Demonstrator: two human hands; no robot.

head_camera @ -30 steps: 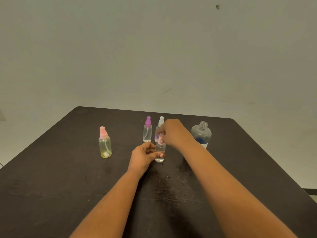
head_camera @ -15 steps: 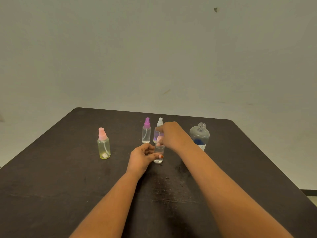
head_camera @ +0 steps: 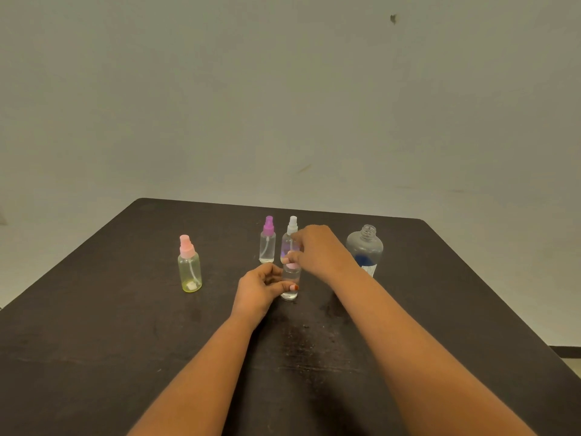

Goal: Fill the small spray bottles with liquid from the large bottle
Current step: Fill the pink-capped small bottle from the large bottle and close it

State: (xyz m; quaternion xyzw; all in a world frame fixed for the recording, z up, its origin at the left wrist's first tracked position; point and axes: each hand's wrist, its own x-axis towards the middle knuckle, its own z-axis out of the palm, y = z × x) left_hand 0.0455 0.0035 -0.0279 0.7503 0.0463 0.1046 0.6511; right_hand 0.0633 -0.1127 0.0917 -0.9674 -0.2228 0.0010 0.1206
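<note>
Four small spray bottles (head_camera: 190,272) and one large bottle (head_camera: 364,247) stand mid-frame. The left hand (head_camera: 257,291) grips the nearest sprayer (head_camera: 291,280); the right hand (head_camera: 320,250) pinches its cap (head_camera: 292,265).

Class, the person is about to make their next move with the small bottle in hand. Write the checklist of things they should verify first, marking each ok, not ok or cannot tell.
1. Small bottle stands upright on the table, gripped by the left hand: ok.
2. Right hand pinches its pink cap: ok.
3. How far the pink cap is screwed on: cannot tell.
4. Large bottle upright, neck uncapped, ready for pouring: ok.
5. White-capped bottle clear of the right hand: cannot tell, as it stands just behind the fingers.
</note>
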